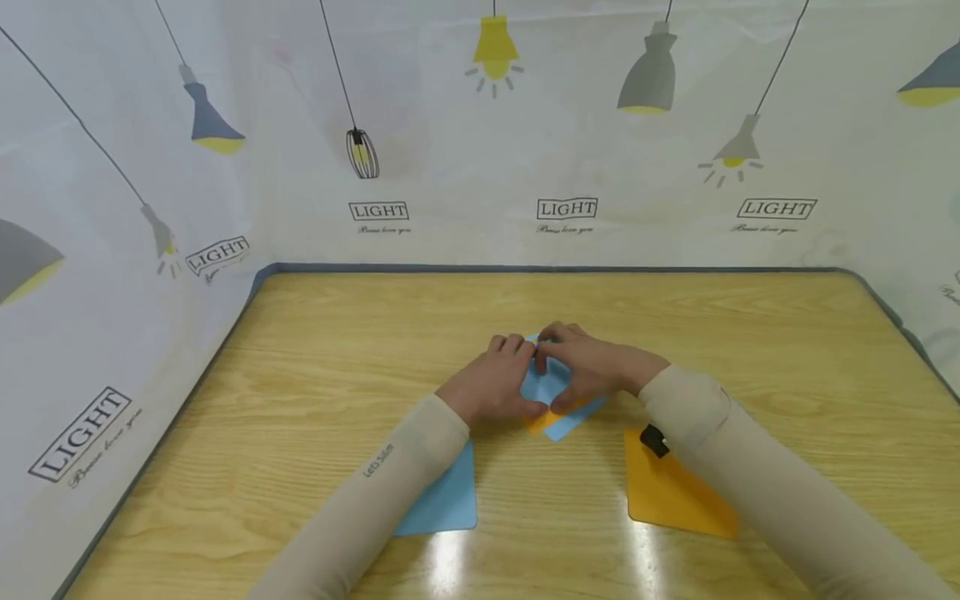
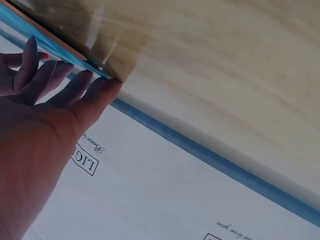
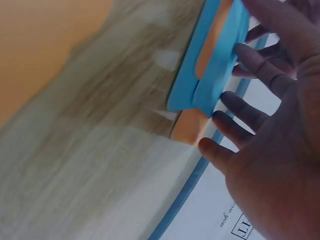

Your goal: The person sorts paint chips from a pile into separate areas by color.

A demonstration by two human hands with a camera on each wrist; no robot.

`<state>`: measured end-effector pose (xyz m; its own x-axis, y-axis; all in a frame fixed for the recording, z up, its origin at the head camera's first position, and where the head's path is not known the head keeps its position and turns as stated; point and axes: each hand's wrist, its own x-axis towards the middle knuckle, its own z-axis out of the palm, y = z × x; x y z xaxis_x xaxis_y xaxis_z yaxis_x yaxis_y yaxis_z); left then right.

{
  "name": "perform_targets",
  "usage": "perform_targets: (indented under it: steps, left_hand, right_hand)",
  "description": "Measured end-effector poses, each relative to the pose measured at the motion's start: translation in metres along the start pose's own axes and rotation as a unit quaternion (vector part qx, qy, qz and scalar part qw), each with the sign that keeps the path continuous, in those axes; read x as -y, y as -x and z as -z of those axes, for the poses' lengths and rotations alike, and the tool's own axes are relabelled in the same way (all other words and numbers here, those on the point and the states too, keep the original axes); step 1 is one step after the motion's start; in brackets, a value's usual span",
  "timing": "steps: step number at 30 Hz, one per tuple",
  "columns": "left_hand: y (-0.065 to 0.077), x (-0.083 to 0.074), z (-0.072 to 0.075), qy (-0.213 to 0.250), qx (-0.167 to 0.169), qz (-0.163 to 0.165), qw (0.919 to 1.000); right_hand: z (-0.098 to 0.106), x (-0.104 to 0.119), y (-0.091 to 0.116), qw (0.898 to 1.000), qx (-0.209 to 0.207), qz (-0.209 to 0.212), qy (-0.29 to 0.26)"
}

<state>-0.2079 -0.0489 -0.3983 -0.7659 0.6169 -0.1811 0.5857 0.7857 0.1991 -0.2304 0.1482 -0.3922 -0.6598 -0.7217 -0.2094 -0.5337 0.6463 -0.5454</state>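
Observation:
A small loose stack of blue cards (image 1: 545, 383) and orange cards (image 1: 538, 421) lies on the table between both hands, its layers turned out of line with each other. My left hand (image 1: 495, 379) is around its left side, the fingertips (image 2: 112, 85) right at the stack's edge. From the other side my right hand (image 1: 592, 365) reaches over it, one finger bent down onto the top blue card and the thumb at the near edge. In the right wrist view several spread fingers (image 3: 250, 107) touch along the stack's side, and orange shows below the blue.
A larger blue sheet (image 1: 450, 498) lies partly under the left forearm, and an orange sheet (image 1: 667, 492) partly under the right one. A small black object (image 1: 654, 441) shows beside the right sleeve. White printed curtain (image 1: 465, 167) surrounds the wooden table (image 1: 360, 333).

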Motion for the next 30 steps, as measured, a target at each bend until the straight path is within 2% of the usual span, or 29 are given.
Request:
perform_targets:
  steps: [4, 10, 18, 25, 30]
  left_hand:
    - [-0.001, -0.001, 0.002, -0.008, 0.007, 0.001, 0.9999]
    - [-0.001, 0.000, 0.005, 0.007, 0.024, -0.001, 0.9997]
    - [-0.001, 0.003, 0.003, 0.006, 0.021, -0.005, 0.9997]
    - [-0.001, 0.002, 0.001, 0.018, 0.024, -0.002, 0.9996]
    - [0.001, 0.002, 0.001, 0.009, 0.020, -0.008, 0.9997]
  right_hand:
    - [0.000, -0.001, -0.002, 1.000, -0.016, -0.005, 0.004]
    - [-0.002, -0.002, -0.001, 0.999, -0.039, -0.016, 0.021]
    - [-0.009, 0.001, 0.001, 0.994, -0.076, 0.025, 0.072]
    - [-0.004, 0.000, 0.012, 0.989, -0.058, 0.018, 0.136]
    - [-0.004, -0.001, 0.018, 0.987, -0.051, 0.020, 0.149]
